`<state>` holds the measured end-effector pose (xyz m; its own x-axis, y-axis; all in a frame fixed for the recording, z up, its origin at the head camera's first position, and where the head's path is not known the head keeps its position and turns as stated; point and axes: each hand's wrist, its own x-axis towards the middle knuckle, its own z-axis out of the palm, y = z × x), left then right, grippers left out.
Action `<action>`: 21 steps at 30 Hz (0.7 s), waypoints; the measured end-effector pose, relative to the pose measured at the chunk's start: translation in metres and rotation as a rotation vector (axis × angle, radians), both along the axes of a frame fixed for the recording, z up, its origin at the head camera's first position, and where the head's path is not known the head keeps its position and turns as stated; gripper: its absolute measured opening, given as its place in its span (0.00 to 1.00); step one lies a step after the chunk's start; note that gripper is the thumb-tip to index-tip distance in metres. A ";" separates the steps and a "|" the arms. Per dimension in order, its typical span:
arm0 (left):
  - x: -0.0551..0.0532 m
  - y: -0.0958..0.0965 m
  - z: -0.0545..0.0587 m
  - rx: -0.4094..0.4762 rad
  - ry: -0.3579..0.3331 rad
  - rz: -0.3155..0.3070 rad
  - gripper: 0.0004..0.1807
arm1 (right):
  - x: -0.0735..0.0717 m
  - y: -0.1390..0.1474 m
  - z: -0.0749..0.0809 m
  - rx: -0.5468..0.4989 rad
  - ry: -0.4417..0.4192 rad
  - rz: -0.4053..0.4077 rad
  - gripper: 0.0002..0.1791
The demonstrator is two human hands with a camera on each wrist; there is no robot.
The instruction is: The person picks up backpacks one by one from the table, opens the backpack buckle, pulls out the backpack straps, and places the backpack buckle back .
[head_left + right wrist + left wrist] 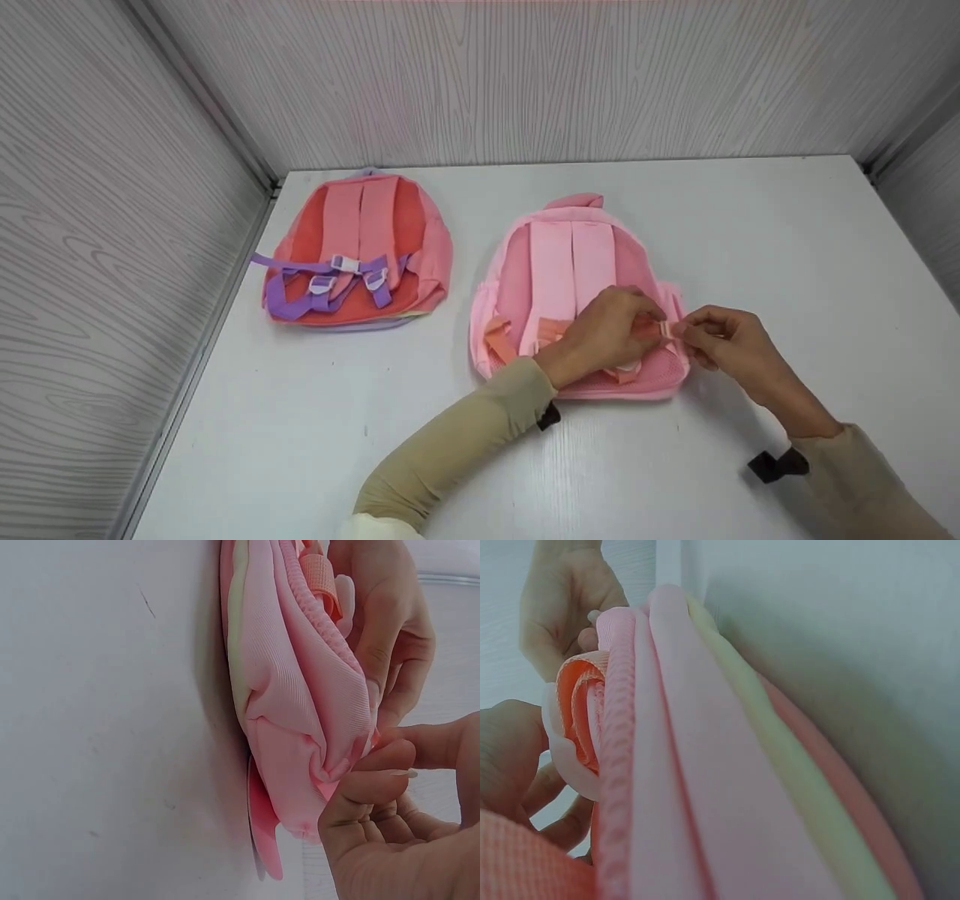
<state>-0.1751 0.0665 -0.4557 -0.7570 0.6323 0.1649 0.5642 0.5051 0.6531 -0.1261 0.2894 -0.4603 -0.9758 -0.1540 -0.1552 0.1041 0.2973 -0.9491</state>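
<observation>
A light pink backpack [574,262] lies with its shoulder straps facing up. Bent over its lower right part, my left hand [611,330] grips an orange strap [646,328] by a pale buckle [665,330]. From the right, my right hand [731,341] pinches the buckle's outer end between thumb and index finger at the bag's side edge. In the right wrist view, the right hand's fingers [382,765] meet at the bag's edge and largely hide the buckle. An orange strap loop [577,690] with a white slider [562,742] shows in the left wrist view.
To the left on the white table [787,247] lies a coral and pink backpack [416,217] with purple straps [292,304] and white buckles. Another orange strap end [499,341] lies on the pink bag's left side. Grey wood-patterned panels [562,82] stand behind and at the sides.
</observation>
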 end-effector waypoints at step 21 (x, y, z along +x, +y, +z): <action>0.008 -0.012 0.010 -0.041 -0.119 0.049 0.19 | 0.001 0.008 0.000 0.040 0.033 -0.019 0.14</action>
<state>-0.1668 0.0546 -0.4456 -0.7996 0.5987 0.0473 0.4583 0.5575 0.6922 -0.1254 0.2970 -0.4599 -0.9833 -0.1296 -0.1281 0.0785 0.3330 -0.9396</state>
